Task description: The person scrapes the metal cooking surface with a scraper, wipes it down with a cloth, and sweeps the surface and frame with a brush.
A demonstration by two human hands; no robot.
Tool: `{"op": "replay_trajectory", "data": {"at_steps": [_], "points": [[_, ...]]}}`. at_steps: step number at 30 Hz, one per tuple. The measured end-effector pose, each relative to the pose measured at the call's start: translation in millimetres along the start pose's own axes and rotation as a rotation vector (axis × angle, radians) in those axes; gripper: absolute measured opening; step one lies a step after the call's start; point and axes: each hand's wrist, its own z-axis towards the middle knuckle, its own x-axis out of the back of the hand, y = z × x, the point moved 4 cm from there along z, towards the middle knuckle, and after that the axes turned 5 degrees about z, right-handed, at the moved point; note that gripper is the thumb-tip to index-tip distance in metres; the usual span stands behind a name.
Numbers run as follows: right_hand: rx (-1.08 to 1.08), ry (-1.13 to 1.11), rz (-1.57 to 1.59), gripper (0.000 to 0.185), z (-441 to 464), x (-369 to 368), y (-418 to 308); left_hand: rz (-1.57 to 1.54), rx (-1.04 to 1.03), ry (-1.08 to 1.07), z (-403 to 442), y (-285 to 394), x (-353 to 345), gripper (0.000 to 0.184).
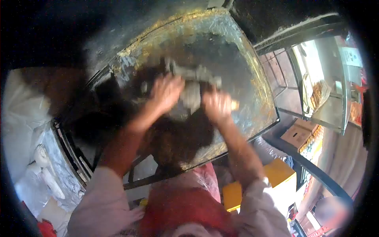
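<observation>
Both hands are blurred over the worn, dark metal surface (237, 79). My left hand (167, 93) is at the left end of some greyish lumps (192, 94), touching or just beside them; its fingers are too smeared to read. My right hand (217, 104) is closed around a tool whose tan, wood-like handle end (235, 105) sticks out on the right. The rest of that tool is hidden by the hand and blur. More grey pieces (193, 73) lie in a row beyond the hands.
Yellowish residue lines the surface's rim (262, 85). Below right stands a yellow box (278, 173). A cardboard box (299, 133) and a glass-fronted case (323, 83) are further right. Plastic sheeting (49, 170) lies on the left. A blurred person shows at lower right.
</observation>
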Motion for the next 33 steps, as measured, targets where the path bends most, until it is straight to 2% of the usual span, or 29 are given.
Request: {"op": "replay_trajectory", "data": {"at_steps": [1, 2, 3, 5, 6, 7, 9, 10, 11, 12, 13, 15, 17, 19, 20, 21, 23, 24, 25, 27, 28, 29, 30, 31, 33], "points": [[0.044, -0.002, -0.009, 0.015, 34.3, -24.0, 18.5, -0.06, 0.064, 0.148, 24.4, -22.6, -14.2, 0.039], [0.133, 0.212, -0.057, 0.005, 66.4, -27.8, 32.3, -0.112, 0.162, 0.07, 57.0, -40.6, -13.8, 0.039], [-0.024, -0.138, 0.087, 0.004, 98.1, -11.6, 38.2, -0.114, 0.151, -0.065, 79.9, -47.2, 5.6, 0.038], [0.168, 0.346, -0.116, 0.004, 53.8, -16.2, 31.0, -0.138, 0.074, 0.095, 49.1, -40.7, -14.1, 0.036], [0.19, 0.252, -0.076, 0.009, 25.0, 0.9, 20.9, -0.109, 0.033, -0.053, 30.0, -24.5, -10.3, 0.035], [0.096, 0.24, -0.027, 0.017, -3.0, 4.4, 9.4, -0.071, -0.01, -0.196, 9.1, -7.2, -2.4, 0.033], [0.063, 0.271, 0.087, 0.005, -3.1, -2.7, 5.7, -0.102, -0.045, -0.127, 5.1, 12.2, 22.1, 0.03], [0.048, 0.139, 0.011, 0.007, 11.3, -11.7, 11.8, -0.039, -0.041, -0.028, 12.5, 0.9, 5.6, 0.029], [0.156, 0.414, -0.073, 0.01, 26.0, -21.2, 26.1, -0.051, 0.026, 0.097, 33.2, -18.8, -13.5, 0.029], [0.125, 0.388, -0.109, 0.013, 69.0, -39.2, 41.5, -0.022, 0.036, 0.296, 62.7, -39.9, -19.9, 0.032], [0.158, 0.466, -0.174, 0.011, 104.6, -24.1, 50.9, -0.06, 0.153, -0.004, 102.8, -59.9, -17.0, 0.036], [0.003, -0.133, 0.183, 0.007, 128.1, -15.0, 63.0, -0.144, 0.065, 0.002, 118.6, -66.7, -7.1, 0.034], [0.076, 0.283, -0.022, 0.003, 43.1, 3.1, 47.7, -0.054, 0.006, -0.411, 93.6, -25.0, 9.8, 0.027], [-0.102, -0.004, 0.037, 0.008, 9.1, 10.8, 39.4, -0.115, -0.306, 0.093, 51.4, 10.7, 1.5, 0.024], [-0.136, 0.04, 0.068, 0.013, 13.5, 9.8, 39.1, -0.174, -0.254, -0.038, 63.4, 9.9, 10.8, 0.024], [-0.074, -0.043, -0.071, 0.014, 9.4, 10.1, 47.9, -0.132, -0.184, -0.089, 75.7, 8.2, 14.5, 0.025], [-0.106, -0.323, 0.188, 0.009, 64.4, 20.3, 85.7, -0.258, -0.221, -0.225, 118.3, -11.5, 2.8, 0.027], [-0.2, -0.38, 0.199, 0.006, 77.9, 15.9, 93.4, -0.342, -0.162, -0.652, 144.0, -15.2, 12.0, 0.03], [-0.196, -0.339, 0.171, 0.006, 70.8, 20.9, 92.1, -0.324, -0.163, -0.606, 136.7, -14.4, 12.9, 0.03], [-0.107, -0.281, 0.1, 0.007, 18.5, 12.8, 64.6, -0.281, -0.2, 0.032, 70.8, 2.5, -8.0, 0.036], [-0.123, -0.247, 0.15, 0.009, -9.7, 9.8, 49.3, -0.236, -0.167, 0.084, 35.3, 18.2, -11.9, 0.041], [-0.097, -0.111, 0.008, 0.012, -36.6, 19.5, 31.0, -0.159, -0.201, 0.073, 10.6, 37.8, 1.6, 0.039], [-0.088, -0.041, 0.083, 0.013, -47.2, 21.8, 21.5, -0.151, -0.173, 0.006, -0.7, 53.1, 20.8, 0.033], [-0.075, 0.012, 0.162, 0.013, -52.4, 26.4, 14.8, -0.17, -0.149, -0.002, -8.2, 58.3, 29.4, 0.029], [-0.036, 0.083, 0.036, 0.009, -25.7, 16.9, 26.6, 0.032, -0.169, 0.106, 4.2, 42.3, 10.2, 0.032]]}}
